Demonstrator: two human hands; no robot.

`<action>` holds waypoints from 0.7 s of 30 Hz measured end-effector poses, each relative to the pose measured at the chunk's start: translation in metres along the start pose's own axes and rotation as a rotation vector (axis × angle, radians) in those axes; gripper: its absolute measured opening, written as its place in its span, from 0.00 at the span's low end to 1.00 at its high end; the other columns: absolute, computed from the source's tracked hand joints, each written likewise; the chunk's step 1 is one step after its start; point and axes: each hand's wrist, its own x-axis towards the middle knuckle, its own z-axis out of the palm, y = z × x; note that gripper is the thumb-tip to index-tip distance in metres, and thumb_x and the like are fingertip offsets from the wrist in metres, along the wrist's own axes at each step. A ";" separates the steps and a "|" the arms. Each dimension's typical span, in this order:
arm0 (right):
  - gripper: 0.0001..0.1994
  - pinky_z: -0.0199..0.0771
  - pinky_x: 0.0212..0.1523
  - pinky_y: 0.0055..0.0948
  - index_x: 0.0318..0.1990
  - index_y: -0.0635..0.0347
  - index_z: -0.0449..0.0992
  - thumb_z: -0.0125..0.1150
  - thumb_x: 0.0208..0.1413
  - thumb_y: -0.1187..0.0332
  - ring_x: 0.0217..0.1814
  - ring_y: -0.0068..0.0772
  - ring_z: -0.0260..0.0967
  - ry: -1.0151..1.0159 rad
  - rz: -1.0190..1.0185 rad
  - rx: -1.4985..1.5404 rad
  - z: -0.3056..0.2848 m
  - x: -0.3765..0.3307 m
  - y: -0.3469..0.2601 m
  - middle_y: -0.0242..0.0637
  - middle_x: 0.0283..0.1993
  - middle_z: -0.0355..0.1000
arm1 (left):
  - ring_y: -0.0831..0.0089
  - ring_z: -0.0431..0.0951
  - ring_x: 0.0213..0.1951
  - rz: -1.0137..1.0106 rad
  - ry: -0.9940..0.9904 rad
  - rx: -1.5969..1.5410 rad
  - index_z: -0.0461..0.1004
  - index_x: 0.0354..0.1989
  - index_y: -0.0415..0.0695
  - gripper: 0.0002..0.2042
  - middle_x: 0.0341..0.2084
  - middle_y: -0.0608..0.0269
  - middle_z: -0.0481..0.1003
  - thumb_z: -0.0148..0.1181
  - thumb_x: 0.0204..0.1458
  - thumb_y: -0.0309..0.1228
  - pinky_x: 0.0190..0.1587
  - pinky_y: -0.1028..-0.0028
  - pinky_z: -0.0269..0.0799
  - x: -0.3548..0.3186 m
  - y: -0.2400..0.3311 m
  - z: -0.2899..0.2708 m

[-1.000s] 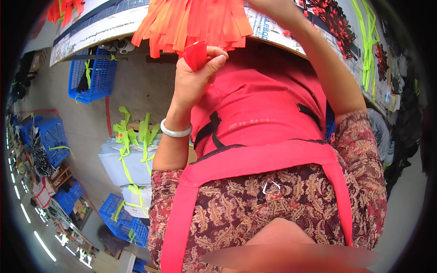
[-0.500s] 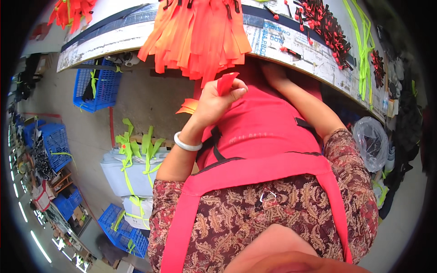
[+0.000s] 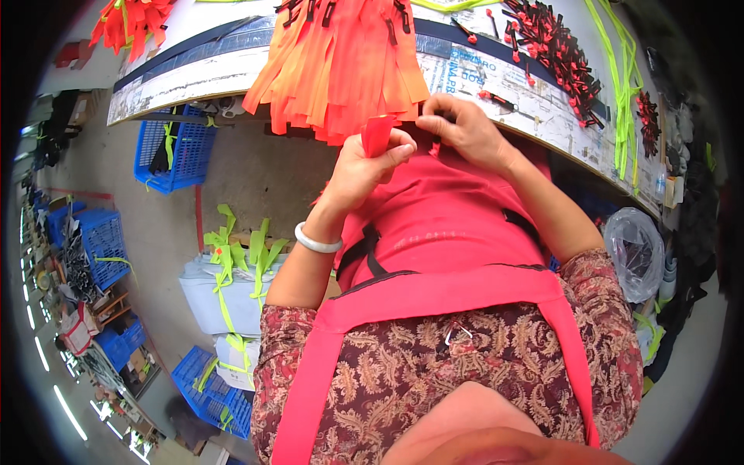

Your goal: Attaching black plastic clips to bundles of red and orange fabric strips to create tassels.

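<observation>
1. Red webbing strip (image 3: pixel 377 138): located at upper centre of the frame, its end standing up out of the left hand (image 3: pixel 359 169). In the picture it overlaps the lower ends of the hanging bundle; contact cannot be confirmed.
2. Left hand: closed around the strip, thumb pressed toward the curled fingers. A white bangle (image 3: pixel 318 239) sits on the wrist.
3. Handling, as judged: light, soft, flexible across its flat face, not fragile; the smooth weave may slide a little under a loose pinch. Best hold is a flat pinch near the end, thumb on one face and fingers behind.
4. Right hand (image 3: pixel 469 138): upper centre, right of the strip, thumb and forefinger tips close together. A small red piece (image 3: pixel 435 149) shows just below it; whether the fingers grip anything cannot be told.
5. Orange-red strip bundle (image 3: pixel 341 74): top centre, draped over the edge of the worktable (image 3: pixel 232 77), black loops (image 3: pixel 391 31) at its upper part.
6. Black-and-red pieces (image 3: pixel 554 58): heaped at upper right, beside neon-yellow strips (image 3: pixel 620 101).
7. Surroundings: red apron (image 3: pixel 446 205) at centre; blue plastic basket (image 3: pixel 190 167) at upper left.
</observation>
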 end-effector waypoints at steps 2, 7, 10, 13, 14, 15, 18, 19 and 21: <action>0.13 0.68 0.27 0.20 0.39 0.66 0.74 0.58 0.60 0.63 0.26 0.18 0.68 0.078 0.029 -0.181 -0.008 0.024 -0.018 0.29 0.25 0.70 | 0.89 0.59 0.17 0.051 -0.003 -0.004 0.75 0.38 0.39 0.05 0.22 0.74 0.68 0.61 0.55 0.26 0.18 0.84 0.51 0.004 0.005 0.001; 0.13 0.50 0.17 0.15 0.44 0.59 0.76 0.61 0.58 0.61 0.18 0.09 0.54 0.289 0.130 0.088 -0.046 0.116 -0.001 0.22 0.22 0.66 | 0.89 0.60 0.18 0.018 -0.006 0.023 0.76 0.36 0.41 0.04 0.21 0.77 0.68 0.61 0.54 0.27 0.20 0.84 0.52 0.011 0.003 0.002; 0.11 0.49 0.17 0.15 0.42 0.60 0.77 0.61 0.58 0.62 0.17 0.10 0.53 0.321 0.113 0.029 -0.044 0.148 0.003 0.22 0.21 0.65 | 0.90 0.61 0.20 -0.019 0.008 0.028 0.77 0.35 0.42 0.03 0.20 0.78 0.68 0.62 0.54 0.27 0.22 0.85 0.53 0.011 -0.002 0.007; 0.12 0.61 0.23 0.17 0.39 0.63 0.79 0.65 0.55 0.63 0.24 0.14 0.64 0.286 0.099 0.057 -0.045 0.164 0.009 0.28 0.27 0.73 | 0.90 0.60 0.20 -0.029 0.006 -0.013 0.77 0.35 0.41 0.04 0.20 0.78 0.67 0.61 0.55 0.27 0.22 0.85 0.52 0.009 -0.010 0.002; 0.12 0.61 0.22 0.17 0.38 0.63 0.79 0.65 0.55 0.63 0.24 0.14 0.64 0.278 0.083 0.090 -0.042 0.168 0.005 0.29 0.26 0.72 | 0.90 0.60 0.20 -0.034 0.020 -0.025 0.77 0.35 0.41 0.04 0.20 0.78 0.67 0.61 0.55 0.27 0.22 0.85 0.52 0.008 -0.011 0.001; 0.10 0.60 0.21 0.17 0.36 0.63 0.79 0.64 0.55 0.64 0.23 0.14 0.63 0.306 0.103 0.103 -0.041 0.170 0.001 0.28 0.25 0.72 | 0.90 0.59 0.20 -0.040 0.035 -0.039 0.76 0.35 0.41 0.04 0.20 0.78 0.67 0.61 0.55 0.27 0.21 0.85 0.51 0.008 -0.012 0.000; 0.10 0.51 0.16 0.15 0.38 0.63 0.77 0.61 0.58 0.64 0.17 0.10 0.57 0.316 0.065 0.063 -0.042 0.194 -0.017 0.30 0.26 0.74 | 0.90 0.59 0.20 -0.053 0.027 -0.052 0.76 0.35 0.40 0.04 0.20 0.79 0.67 0.60 0.55 0.27 0.22 0.85 0.51 0.010 -0.012 -0.003; 0.09 0.53 0.17 0.15 0.37 0.63 0.77 0.62 0.57 0.65 0.18 0.10 0.59 0.304 0.007 0.039 -0.044 0.204 -0.023 0.30 0.26 0.74 | 0.90 0.59 0.20 -0.058 0.029 -0.053 0.76 0.35 0.40 0.04 0.20 0.79 0.67 0.60 0.55 0.27 0.22 0.85 0.51 0.012 -0.011 -0.003; 0.10 0.70 0.26 0.24 0.29 0.62 0.75 0.59 0.57 0.64 0.24 0.22 0.68 0.298 -0.136 0.062 -0.059 0.232 -0.016 0.33 0.25 0.72 | 0.90 0.61 0.22 -0.019 -0.007 -0.027 0.76 0.35 0.40 0.03 0.22 0.78 0.68 0.60 0.55 0.26 0.24 0.85 0.53 0.019 -0.004 0.001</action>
